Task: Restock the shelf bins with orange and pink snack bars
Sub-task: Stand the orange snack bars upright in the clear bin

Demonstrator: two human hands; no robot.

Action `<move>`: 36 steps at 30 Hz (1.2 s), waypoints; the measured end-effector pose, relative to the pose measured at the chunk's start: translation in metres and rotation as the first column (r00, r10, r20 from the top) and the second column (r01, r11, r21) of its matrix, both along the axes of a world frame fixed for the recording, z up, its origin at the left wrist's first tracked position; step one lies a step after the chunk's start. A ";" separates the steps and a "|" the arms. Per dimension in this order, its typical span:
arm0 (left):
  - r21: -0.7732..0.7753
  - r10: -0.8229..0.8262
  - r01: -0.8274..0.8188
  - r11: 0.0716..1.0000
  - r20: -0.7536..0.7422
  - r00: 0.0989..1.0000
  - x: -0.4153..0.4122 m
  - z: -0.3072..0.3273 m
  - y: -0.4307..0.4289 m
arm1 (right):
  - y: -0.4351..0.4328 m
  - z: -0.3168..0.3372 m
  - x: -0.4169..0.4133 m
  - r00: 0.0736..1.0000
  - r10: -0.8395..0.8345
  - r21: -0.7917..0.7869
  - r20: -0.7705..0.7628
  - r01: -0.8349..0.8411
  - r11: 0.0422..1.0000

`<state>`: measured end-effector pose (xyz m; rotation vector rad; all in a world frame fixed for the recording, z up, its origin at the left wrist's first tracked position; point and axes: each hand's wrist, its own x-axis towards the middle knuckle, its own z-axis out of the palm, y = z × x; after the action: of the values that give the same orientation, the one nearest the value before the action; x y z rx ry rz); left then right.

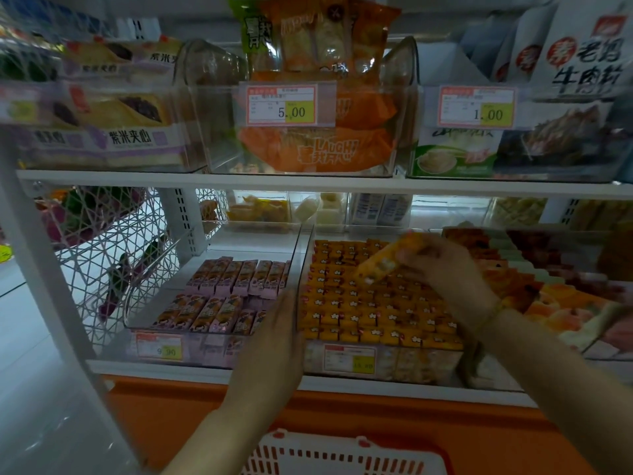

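Right grip (442, 265) holds orange bar (383, 264) above tightly packed bin (411, 366).

White metal shelf boards (308, 183) are shown with a perforated white upright (181, 217); an orange base panel (342, 416) is seen below, and a pale floor (27, 337) at left.

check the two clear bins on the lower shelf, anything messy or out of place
In the left clear plastic bin, the front pink snack bars lie slanted, unlike the upright row behind. The orange snack bars look neat.
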<state>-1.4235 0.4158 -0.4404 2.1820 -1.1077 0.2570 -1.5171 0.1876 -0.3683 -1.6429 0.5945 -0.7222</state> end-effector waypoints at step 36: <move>-0.015 0.009 -0.010 1.000 -0.083 0.997 0.020 -0.012 -0.005 | -0.092 0.002 0.090 0.907 -0.243 -0.706 -0.343 -0.078 0.704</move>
<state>-1.4035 0.4111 -0.4527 2.1643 -1.0468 0.1773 -1.4276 0.0957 -0.3668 -2.5591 0.7491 -0.7148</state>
